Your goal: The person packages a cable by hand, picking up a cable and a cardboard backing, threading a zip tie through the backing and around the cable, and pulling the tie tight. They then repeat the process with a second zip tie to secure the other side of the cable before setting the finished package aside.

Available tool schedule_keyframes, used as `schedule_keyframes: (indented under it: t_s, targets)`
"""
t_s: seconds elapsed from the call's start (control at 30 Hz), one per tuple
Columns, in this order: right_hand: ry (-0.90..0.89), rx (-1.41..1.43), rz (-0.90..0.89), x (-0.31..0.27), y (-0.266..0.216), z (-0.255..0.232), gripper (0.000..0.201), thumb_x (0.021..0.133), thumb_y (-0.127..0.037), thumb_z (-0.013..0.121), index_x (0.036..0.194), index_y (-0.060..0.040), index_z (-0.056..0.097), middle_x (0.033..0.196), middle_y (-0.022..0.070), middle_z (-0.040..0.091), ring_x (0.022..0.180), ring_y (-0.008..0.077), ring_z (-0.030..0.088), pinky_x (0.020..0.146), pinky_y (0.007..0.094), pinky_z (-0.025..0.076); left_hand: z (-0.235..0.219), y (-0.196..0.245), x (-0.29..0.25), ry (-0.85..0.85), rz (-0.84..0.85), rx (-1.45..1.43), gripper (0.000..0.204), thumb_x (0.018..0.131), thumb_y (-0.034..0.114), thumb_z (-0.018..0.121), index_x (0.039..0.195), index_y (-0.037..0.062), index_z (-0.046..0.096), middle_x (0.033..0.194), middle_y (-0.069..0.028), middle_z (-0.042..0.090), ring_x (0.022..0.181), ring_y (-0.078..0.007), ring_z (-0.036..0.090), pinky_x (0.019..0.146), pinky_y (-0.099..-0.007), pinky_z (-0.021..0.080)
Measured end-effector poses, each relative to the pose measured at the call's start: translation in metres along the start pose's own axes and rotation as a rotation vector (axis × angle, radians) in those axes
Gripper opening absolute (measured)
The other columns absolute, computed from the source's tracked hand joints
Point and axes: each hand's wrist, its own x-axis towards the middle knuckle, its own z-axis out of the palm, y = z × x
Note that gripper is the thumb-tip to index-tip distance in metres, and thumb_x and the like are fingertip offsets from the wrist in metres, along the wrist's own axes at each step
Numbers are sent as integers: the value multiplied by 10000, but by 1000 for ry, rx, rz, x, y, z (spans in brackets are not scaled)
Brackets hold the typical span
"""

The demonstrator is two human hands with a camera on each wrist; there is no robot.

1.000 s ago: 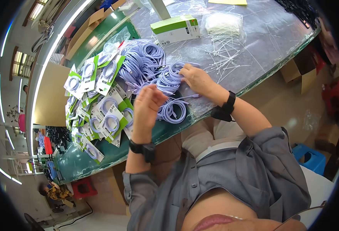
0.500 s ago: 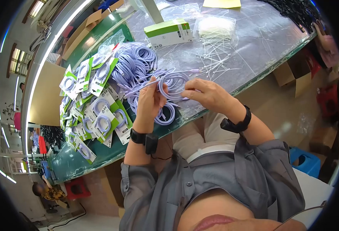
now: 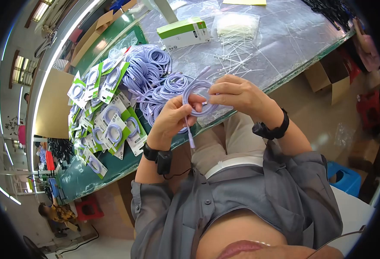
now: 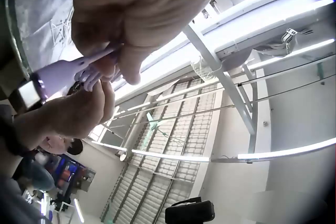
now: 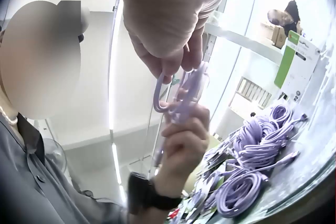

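A long desk [image 3: 293, 47] runs across the room, its near stretch heaped with loose lilac cable coils [image 3: 149, 69], with carded cables [image 3: 108, 121] fanned out beside them. A green and white box [image 3: 182, 33] lies further back, near scattered white ties [image 3: 237, 56]. Just above the desk's edge, the left hand [image 3: 172, 118] and right hand [image 3: 237, 95] each have their grip clamped on one coiled lilac cable [image 3: 200, 101], its plug end dangling below.
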Motion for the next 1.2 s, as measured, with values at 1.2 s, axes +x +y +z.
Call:
schedule_keyframes:
  t_s: [1.2]
  targets:
    - [-155, 847, 1085, -43, -21, 47, 387, 1008, -344, 380, 764, -60, 474, 641, -7, 402, 568, 95, 393, 567, 240, 370, 23, -64, 5, 291, -49, 61, 279, 1004, 297, 428, 925, 36, 486, 642, 44, 359, 551, -70, 363, 702, -275, 467]
